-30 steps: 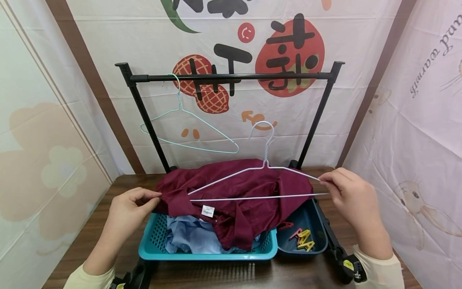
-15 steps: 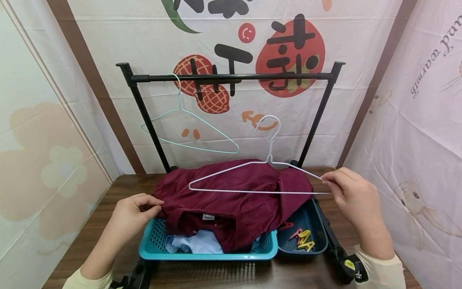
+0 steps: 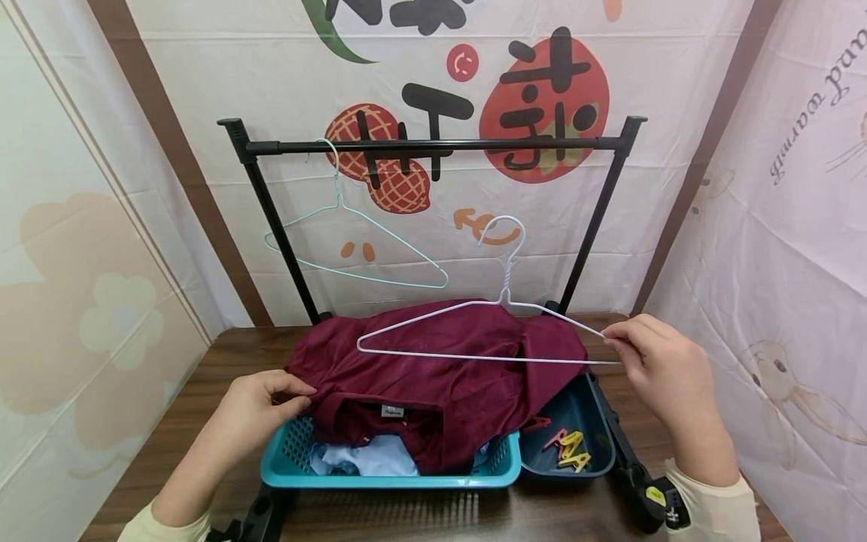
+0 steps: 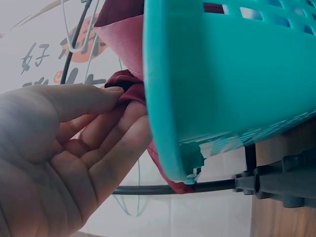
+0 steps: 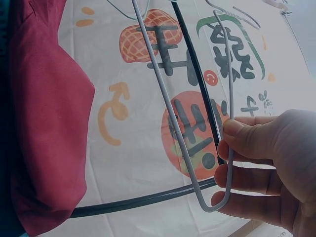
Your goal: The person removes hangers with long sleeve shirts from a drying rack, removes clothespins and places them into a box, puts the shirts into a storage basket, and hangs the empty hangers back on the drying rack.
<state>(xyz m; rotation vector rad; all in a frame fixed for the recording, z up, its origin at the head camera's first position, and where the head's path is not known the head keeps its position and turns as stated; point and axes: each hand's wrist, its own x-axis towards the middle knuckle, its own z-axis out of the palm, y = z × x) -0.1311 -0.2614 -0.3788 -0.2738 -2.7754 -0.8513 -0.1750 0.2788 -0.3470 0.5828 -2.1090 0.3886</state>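
Note:
A maroon collared shirt (image 3: 420,384) with a white neck label lies heaped over the teal basket (image 3: 389,482). My left hand (image 3: 260,403) pinches the shirt's cloth at its left side; in the left wrist view the thumb and fingers (image 4: 126,133) grip a fold beside the basket wall. The right hand (image 3: 667,376) holds a white wire hanger (image 3: 440,356) by its right end, with the hook up. That hanger is above the shirt, its left end free over the cloth. In the right wrist view, thumb and fingers close round the hanger's end (image 5: 228,182).
A black rack (image 3: 433,144) stands behind, with a mint hanger (image 3: 372,278) on its bar at the left. Blue cloth (image 3: 372,455) lies in the basket under the shirt. Right of it, a dark blue tray (image 3: 603,452) holds several clothespins (image 3: 572,444).
The hanger's left end has risen out of the collar area and now shows whole above the shirt. The collar has dropped forward, its opening wider. My left hand has moved slightly down and right.

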